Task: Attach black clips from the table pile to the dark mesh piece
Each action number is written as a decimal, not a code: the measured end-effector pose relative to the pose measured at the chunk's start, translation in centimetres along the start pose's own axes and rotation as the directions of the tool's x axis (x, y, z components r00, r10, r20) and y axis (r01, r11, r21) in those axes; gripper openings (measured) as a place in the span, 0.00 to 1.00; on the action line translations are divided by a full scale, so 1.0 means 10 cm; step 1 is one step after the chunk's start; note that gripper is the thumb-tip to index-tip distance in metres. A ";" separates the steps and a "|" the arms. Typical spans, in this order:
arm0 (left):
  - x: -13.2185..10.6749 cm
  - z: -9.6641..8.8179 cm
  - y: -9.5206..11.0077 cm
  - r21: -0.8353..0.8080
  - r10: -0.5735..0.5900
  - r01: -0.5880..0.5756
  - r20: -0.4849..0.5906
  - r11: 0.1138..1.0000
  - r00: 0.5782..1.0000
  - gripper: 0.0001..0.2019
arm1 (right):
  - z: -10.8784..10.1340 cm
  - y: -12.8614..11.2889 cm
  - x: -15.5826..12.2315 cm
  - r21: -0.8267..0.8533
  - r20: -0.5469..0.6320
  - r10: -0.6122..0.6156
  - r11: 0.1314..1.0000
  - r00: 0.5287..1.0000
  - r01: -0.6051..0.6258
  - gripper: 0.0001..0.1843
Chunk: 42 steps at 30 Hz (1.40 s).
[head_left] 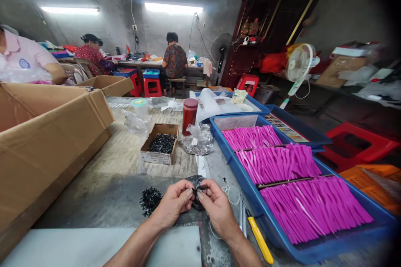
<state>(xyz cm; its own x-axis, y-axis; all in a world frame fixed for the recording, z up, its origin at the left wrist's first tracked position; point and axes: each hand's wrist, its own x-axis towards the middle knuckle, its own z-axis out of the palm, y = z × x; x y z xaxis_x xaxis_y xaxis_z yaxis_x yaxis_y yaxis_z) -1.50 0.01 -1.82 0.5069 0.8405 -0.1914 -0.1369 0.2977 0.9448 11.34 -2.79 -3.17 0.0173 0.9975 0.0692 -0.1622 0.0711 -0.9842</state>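
Observation:
Both hands meet over the grey worktop, fingertips pinched close together. My left hand (177,199) is closed, thumb against index finger, at the edge of what looks like a dark, shiny plastic bag (196,180). From the other side my right hand (217,202) pinches at the same bag. Fingers hide much of it, and any small part between the fingertips cannot be made out. Beside my left hand lies a heap of small black pieces (150,201). To the right of my right hand are a white loop of string (232,195) and a yellow-handled tool (260,240).
A blue tray (230,162) with rows of magenta strips stands on the right. Ahead are a small carton (158,157) of black pieces, a red jar (189,117) and a clear bag (197,141). A large cardboard box (53,146) fills the left. Other people sit farther back.

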 end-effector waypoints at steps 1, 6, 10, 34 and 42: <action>0.00 0.00 0.00 -0.002 0.001 -0.001 0.002 1.000 1.000 0.15 | 0.00 0.00 0.00 0.005 0.001 0.004 1.000 1.000 -0.004 0.06; 0.00 0.00 0.00 0.010 0.010 -0.010 0.001 1.000 1.000 0.14 | 0.01 0.00 0.00 0.013 0.015 0.010 1.000 1.000 -0.010 0.06; -0.01 0.00 0.00 0.041 0.018 -0.018 0.006 0.999 1.000 0.14 | 0.01 -0.02 -0.01 -0.003 0.018 0.013 1.000 1.000 -0.013 0.07; -0.05 0.00 0.05 0.494 0.208 -0.172 -0.017 0.852 0.978 0.08 | 0.02 -0.02 0.00 0.180 0.052 0.117 0.976 0.992 -0.125 0.11; -0.05 0.00 0.06 0.434 0.185 -0.168 0.003 0.885 0.983 0.08 | 0.01 -0.04 0.03 0.192 0.051 0.131 0.972 0.990 -0.138 0.12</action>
<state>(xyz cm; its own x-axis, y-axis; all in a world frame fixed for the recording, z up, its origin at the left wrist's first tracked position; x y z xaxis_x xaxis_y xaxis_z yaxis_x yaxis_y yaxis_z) -1.88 -0.24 -1.14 0.4756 0.8796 -0.0127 0.1628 -0.0738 0.9839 11.32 -2.48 -2.70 -0.0540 0.9972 -0.0519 -0.3490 -0.0675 -0.9347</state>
